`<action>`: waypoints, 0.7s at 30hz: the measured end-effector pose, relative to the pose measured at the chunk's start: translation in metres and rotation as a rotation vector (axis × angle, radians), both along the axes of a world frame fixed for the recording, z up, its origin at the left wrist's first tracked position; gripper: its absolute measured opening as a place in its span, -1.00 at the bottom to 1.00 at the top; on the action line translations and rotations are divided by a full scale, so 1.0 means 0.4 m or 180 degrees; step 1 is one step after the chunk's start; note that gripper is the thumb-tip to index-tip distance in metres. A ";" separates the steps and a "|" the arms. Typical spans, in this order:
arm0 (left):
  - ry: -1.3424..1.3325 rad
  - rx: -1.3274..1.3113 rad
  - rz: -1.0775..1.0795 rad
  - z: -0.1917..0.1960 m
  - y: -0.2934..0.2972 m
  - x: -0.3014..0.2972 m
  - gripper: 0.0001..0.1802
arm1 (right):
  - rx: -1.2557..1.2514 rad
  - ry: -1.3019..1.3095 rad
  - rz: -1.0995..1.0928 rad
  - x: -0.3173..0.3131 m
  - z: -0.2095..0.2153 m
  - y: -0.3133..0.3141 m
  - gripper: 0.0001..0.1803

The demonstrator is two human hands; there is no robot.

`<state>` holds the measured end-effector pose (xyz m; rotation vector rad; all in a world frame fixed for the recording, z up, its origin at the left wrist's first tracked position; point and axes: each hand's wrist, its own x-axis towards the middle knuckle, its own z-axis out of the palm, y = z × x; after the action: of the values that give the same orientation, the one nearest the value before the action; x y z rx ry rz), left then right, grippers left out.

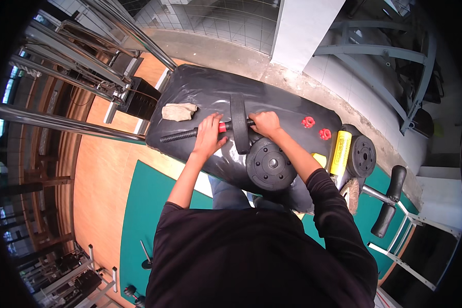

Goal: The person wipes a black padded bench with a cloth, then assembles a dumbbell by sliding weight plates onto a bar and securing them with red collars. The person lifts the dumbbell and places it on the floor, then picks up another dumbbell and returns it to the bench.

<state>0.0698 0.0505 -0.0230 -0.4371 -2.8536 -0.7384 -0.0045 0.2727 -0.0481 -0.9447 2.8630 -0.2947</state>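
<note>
A black threaded dumbbell bar (178, 136) lies across the bench, with a black weight plate (239, 126) standing on edge around it. My left hand (208, 134) is closed over the bar left of the plate, its thumb apart, beside a red collar nut (222, 127). On the plate's other side, my right hand (266, 124) grips the bar's short end. Another weight plate (268, 172) lies flat just below my right hand. A beige cloth (175, 112) sits crumpled near the bar's left end. To the right lie two loose red star-shaped nuts (308, 122).
Everything rests on a black padded bench (287, 105). At its right end are a yellow cylinder (340, 154), another weight plate (363, 155) and a brush (350, 192). Metal rails (72, 124) run along the left. A leg-roller frame (392, 197) stands right, over green matting (138, 205).
</note>
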 end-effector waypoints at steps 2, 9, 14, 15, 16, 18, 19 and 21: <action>0.0674 0.0153 0.0591 -0.032 0.025 0.107 -0.54 | -0.0038 -0.0032 0.0006 -0.004 -0.008 -0.008 -0.70; -0.0610 0.0474 -0.0948 -0.010 0.281 0.280 -0.41 | -0.0053 0.0152 0.0281 -0.057 0.000 0.013 -0.71; -0.0699 -0.0487 -0.0826 -0.088 0.416 0.301 0.22 | 0.0066 0.0161 0.0240 -0.063 0.019 0.029 -0.75; -0.0751 -0.0691 -0.0710 -0.089 0.441 0.297 0.22 | 0.0012 0.0174 0.0210 -0.067 0.009 0.035 -0.76; -0.0803 -0.0892 -0.0589 -0.089 0.468 0.292 0.22 | -0.0042 0.0186 0.0184 -0.070 -0.003 0.044 -0.76; -0.0954 -0.1117 -0.0461 -0.078 0.491 0.284 0.22 | -0.0132 0.0193 0.0132 -0.074 -0.020 0.057 -0.78; -0.1051 -0.1140 -0.0455 -0.064 0.493 0.280 0.22 | -0.0168 0.0187 0.0106 -0.076 -0.027 0.062 -0.78; -0.1113 -0.0964 -0.0546 -0.053 0.477 0.282 0.23 | -0.0187 0.0166 0.0027 -0.079 -0.031 0.069 -0.78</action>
<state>0.1827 0.2414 -0.0443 -0.6596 -3.3078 -0.4412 -0.0359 0.3002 -0.0604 -0.9887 2.9115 -0.3603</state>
